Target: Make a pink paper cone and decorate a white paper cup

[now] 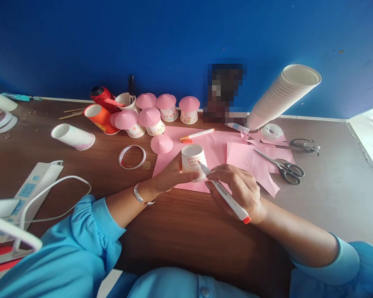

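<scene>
My left hand [170,174] is wrapped round a small white paper cup [192,159] standing upside down on a pink paper sheet [214,151]. An orange outlined rectangle is drawn on the cup's side. My right hand [239,190] pinches a white marker with an orange end [226,196], and its tip touches the cup just below the rectangle. A loose pink paper cone [161,143] lies just beyond the cup.
Several pink-capped cup mushrooms [155,114] stand at the back. An orange pen [197,134], scissors [282,165], a second pair of scissors [304,145], tape rolls [272,131], a tape ring [132,156], a tilted cup stack [282,95], a lying cup [73,136], an orange cup [101,118] and a power strip [27,190] are around.
</scene>
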A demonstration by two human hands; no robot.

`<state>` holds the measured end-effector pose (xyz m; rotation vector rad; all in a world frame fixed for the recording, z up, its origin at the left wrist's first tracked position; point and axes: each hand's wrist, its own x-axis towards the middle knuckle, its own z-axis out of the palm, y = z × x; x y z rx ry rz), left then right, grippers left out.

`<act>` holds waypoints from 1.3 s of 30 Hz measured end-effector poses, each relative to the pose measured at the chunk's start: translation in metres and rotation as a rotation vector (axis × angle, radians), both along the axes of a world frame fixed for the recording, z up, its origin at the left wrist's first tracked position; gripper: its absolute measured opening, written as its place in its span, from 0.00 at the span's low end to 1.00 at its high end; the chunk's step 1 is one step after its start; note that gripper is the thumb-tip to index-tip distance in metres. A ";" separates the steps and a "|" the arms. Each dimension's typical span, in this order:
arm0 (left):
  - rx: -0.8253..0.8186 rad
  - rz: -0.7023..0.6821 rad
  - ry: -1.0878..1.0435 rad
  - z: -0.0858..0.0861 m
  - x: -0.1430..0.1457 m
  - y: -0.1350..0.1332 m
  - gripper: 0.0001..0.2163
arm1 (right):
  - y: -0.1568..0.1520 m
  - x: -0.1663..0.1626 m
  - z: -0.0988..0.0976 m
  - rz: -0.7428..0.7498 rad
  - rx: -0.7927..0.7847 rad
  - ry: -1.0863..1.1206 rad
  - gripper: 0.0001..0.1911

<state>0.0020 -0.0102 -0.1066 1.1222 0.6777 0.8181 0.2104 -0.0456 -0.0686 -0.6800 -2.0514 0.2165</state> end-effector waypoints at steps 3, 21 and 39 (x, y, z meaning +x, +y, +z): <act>-0.008 0.015 0.039 0.001 0.000 -0.001 0.19 | 0.001 0.000 0.000 0.010 -0.015 0.011 0.17; 0.002 0.008 0.059 -0.003 -0.001 -0.001 0.21 | -0.002 -0.001 -0.002 -0.013 -0.022 -0.022 0.16; -0.018 -0.019 -0.090 0.001 -0.001 0.002 0.17 | -0.035 0.003 0.037 0.159 0.124 0.043 0.11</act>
